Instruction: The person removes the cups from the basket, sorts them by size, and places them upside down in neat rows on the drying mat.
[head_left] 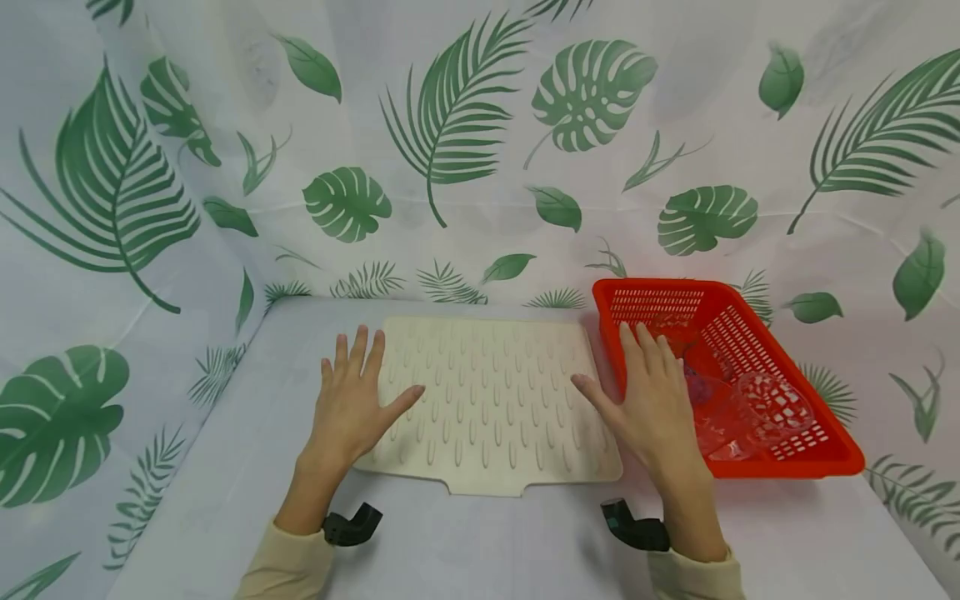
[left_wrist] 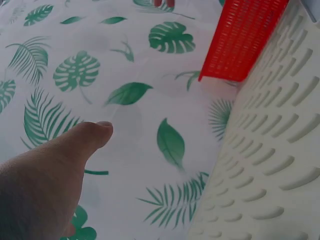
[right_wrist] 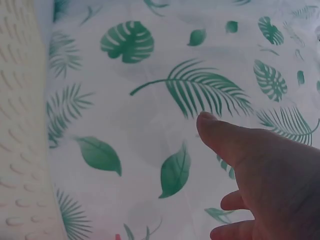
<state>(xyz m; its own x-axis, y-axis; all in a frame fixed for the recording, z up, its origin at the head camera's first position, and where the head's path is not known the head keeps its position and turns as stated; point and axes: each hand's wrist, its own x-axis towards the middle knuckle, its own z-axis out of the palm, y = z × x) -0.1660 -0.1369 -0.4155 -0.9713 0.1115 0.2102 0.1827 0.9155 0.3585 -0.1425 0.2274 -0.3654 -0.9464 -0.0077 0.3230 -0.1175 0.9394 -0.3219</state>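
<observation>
At mid-frame, cream board point(head_left: 491, 400): laid on the worktop point(head_left: 472, 546).
Left hand point(head_left: 347, 425), right hand point(head_left: 656, 408): fingers spread straight, nothing gripped.
Red basket point(head_left: 787, 467), frame right: clear items point(head_left: 772, 406) held inside.
Handling: seemingly not begun; closing fingers probably called for next.

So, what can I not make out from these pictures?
Head: how many clear items in the red basket; they overlap, and the right hand hides part of it.
Left wrist: most of the left hand, cut by the left edge.
Right wrist: the red sliver, cut by the bottom edge.
</observation>
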